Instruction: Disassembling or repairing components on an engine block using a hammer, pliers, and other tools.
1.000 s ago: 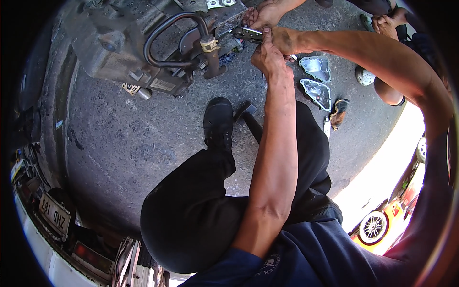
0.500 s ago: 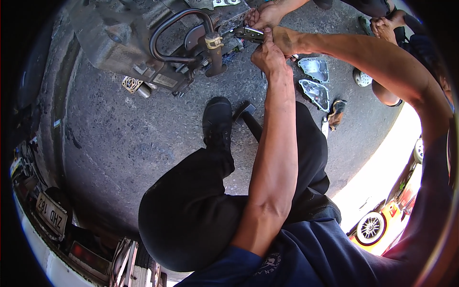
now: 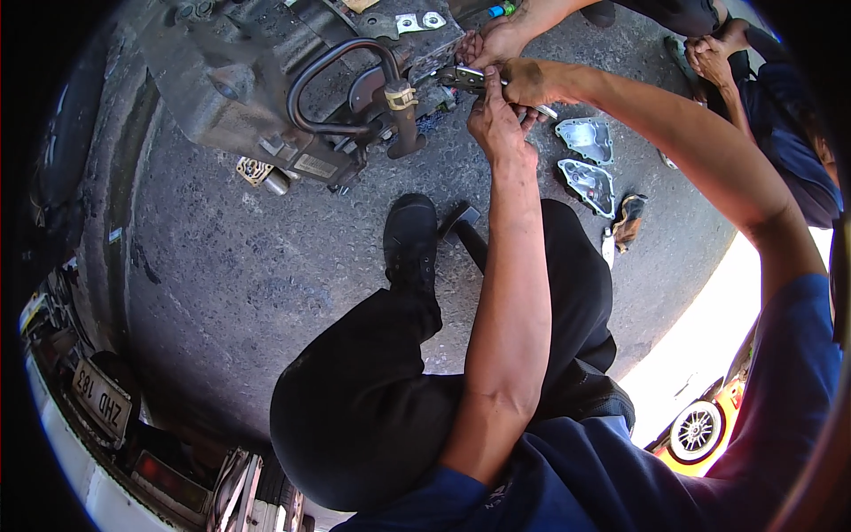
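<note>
A pair of locking pliers (image 3: 464, 80) is held in both my hands, its jaws against the side of a grey metal gearbox housing (image 3: 226, 89). My left hand (image 3: 499, 129) is closed around the tool from below, thumb on top. My right hand (image 3: 526, 85) grips the handle end from the right, its fingers partly hidden. A bright metal handle end (image 3: 548, 112) sticks out below my right hand. What the jaws bite on is too small to make out. Just beyond, another person's hand (image 3: 498, 42) touches the housing's edge. A curved dark tube (image 3: 297, 84) rises from the housing.
Two silver metal covers (image 3: 587, 184) lie on the concrete floor to the right, beside a brown and black rag (image 3: 629, 222). A hammer (image 3: 464, 222) rests by my shoe (image 3: 410, 232). A small metal part (image 3: 255, 170) lies under the housing. Another person's clasped hands (image 3: 709, 58) show at upper right.
The view has shifted, so the housing and floor parts sit lower in it. My hands remain on the pliers, and more of the bright handle end shows below my right hand.
</note>
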A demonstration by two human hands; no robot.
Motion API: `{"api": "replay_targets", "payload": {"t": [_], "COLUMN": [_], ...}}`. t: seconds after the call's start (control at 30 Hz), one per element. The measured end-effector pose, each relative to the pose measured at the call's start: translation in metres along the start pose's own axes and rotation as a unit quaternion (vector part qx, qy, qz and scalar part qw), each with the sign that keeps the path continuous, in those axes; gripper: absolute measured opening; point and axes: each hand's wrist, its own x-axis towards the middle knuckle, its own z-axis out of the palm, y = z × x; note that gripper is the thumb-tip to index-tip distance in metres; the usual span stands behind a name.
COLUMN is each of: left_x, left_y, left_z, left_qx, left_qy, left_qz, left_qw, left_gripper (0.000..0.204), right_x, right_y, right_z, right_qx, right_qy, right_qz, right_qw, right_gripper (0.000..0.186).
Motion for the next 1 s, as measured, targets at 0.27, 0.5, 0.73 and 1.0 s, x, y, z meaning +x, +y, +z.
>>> {"api": "replay_targets", "payload": {"t": [0.27,0.5,0.73,1.0], "left_x": [-0.061,-0.169,-0.073,-0.075], "left_y": [0.017,0.237,0.304,0.302], "left_z": [0.012,0.051,0.042,0.041], "left_qx": [0.192,0.427,0.806,0.803], "left_qy": [0.018,0.131,0.231,0.227], "left_qz": [0.368,0.736,0.428,0.43], "left_qw": [0.91,0.509,0.336,0.344], "left_gripper": [0.02,0.047,0.084,0.066], "right_x": [0.001,-0.008,-0.007,0.018], "right_y": [0.018,0.012,0.03,0.026], "right_z": [0.013,0.014,0.023,0.017], "right_qx": [-0.156,-0.201,-0.234,-0.291], "right_qy": [0.185,0.202,0.244,0.185], "right_qz": [-0.139,-0.128,-0.138,-0.219], "right_qw": [0.96,0.95,0.931,0.913], "right_gripper": [0.032,0.043,0.044,0.05]}}
